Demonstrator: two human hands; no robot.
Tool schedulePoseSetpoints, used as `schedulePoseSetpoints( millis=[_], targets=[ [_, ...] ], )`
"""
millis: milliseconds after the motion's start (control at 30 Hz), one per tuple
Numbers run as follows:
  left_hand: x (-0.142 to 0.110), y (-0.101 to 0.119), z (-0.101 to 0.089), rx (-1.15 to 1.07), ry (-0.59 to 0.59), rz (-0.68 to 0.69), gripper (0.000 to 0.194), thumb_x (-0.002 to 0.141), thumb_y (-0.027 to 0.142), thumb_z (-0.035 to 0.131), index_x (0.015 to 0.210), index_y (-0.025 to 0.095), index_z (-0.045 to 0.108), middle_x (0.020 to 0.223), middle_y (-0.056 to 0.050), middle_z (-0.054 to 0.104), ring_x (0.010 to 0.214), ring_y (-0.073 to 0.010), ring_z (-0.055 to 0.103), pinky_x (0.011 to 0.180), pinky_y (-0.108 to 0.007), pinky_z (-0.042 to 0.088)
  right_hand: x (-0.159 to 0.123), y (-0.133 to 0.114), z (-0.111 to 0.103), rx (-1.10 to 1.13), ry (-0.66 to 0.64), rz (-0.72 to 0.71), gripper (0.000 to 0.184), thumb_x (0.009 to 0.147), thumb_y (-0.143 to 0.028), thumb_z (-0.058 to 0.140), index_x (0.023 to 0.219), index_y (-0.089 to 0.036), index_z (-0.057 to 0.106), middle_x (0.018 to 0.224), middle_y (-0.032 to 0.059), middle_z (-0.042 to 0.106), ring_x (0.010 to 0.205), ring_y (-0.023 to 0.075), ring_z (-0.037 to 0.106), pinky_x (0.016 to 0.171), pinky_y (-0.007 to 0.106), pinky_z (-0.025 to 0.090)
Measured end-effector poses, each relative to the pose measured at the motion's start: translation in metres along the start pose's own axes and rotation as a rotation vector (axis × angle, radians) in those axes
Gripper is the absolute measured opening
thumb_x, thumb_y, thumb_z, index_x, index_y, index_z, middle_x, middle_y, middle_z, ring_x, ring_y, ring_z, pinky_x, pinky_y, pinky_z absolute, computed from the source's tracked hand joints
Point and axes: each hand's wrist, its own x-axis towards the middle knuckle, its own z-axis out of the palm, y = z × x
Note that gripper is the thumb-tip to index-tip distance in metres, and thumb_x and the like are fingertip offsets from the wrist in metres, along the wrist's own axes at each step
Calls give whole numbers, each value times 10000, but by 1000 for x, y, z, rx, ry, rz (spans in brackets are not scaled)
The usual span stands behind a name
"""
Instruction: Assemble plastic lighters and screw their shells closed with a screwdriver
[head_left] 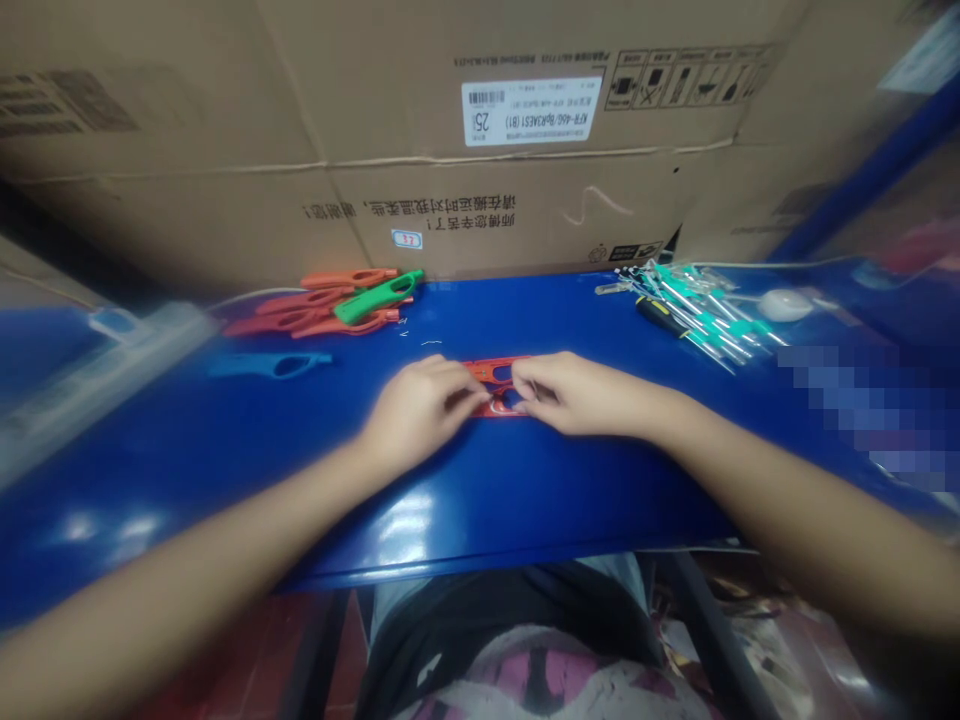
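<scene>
Two red-orange plastic halves of a stick-lighter casing [491, 371] lie side by side on the blue table in front of me, partly covered by my fingers. My left hand [427, 405] comes in from the left, thumb and fingertips pinched together over the nearer half. From the right, my right hand [566, 395] is also closed in a pinch, its fingertips at the other end of the halves. A small thin piece seems to be between the fingertips, but blur and fingers hide what it is.
Red and orange casings [319, 318], with a green casing [379, 297] on top, are piled at back left. A blue casing [281, 364] lies nearer. Back right are metal rods with teal parts [709, 310] and a black-yellow screwdriver [661, 317]. Cardboard [405, 120] stands behind.
</scene>
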Motion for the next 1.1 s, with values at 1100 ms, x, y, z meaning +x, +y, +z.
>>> schedulePoseSetpoints(
  millis=[1100],
  targets=[
    [-8, 17, -25, 492, -244, 202, 272, 993, 349, 561, 1132, 227, 760, 1123, -85, 736, 999, -275, 637, 810, -414, 492, -1, -3, -4, -5, -21, -21, 251, 815, -56, 592, 704, -194, 414, 688, -39, 500, 613, 100, 417, 593, 235, 270]
  ],
)
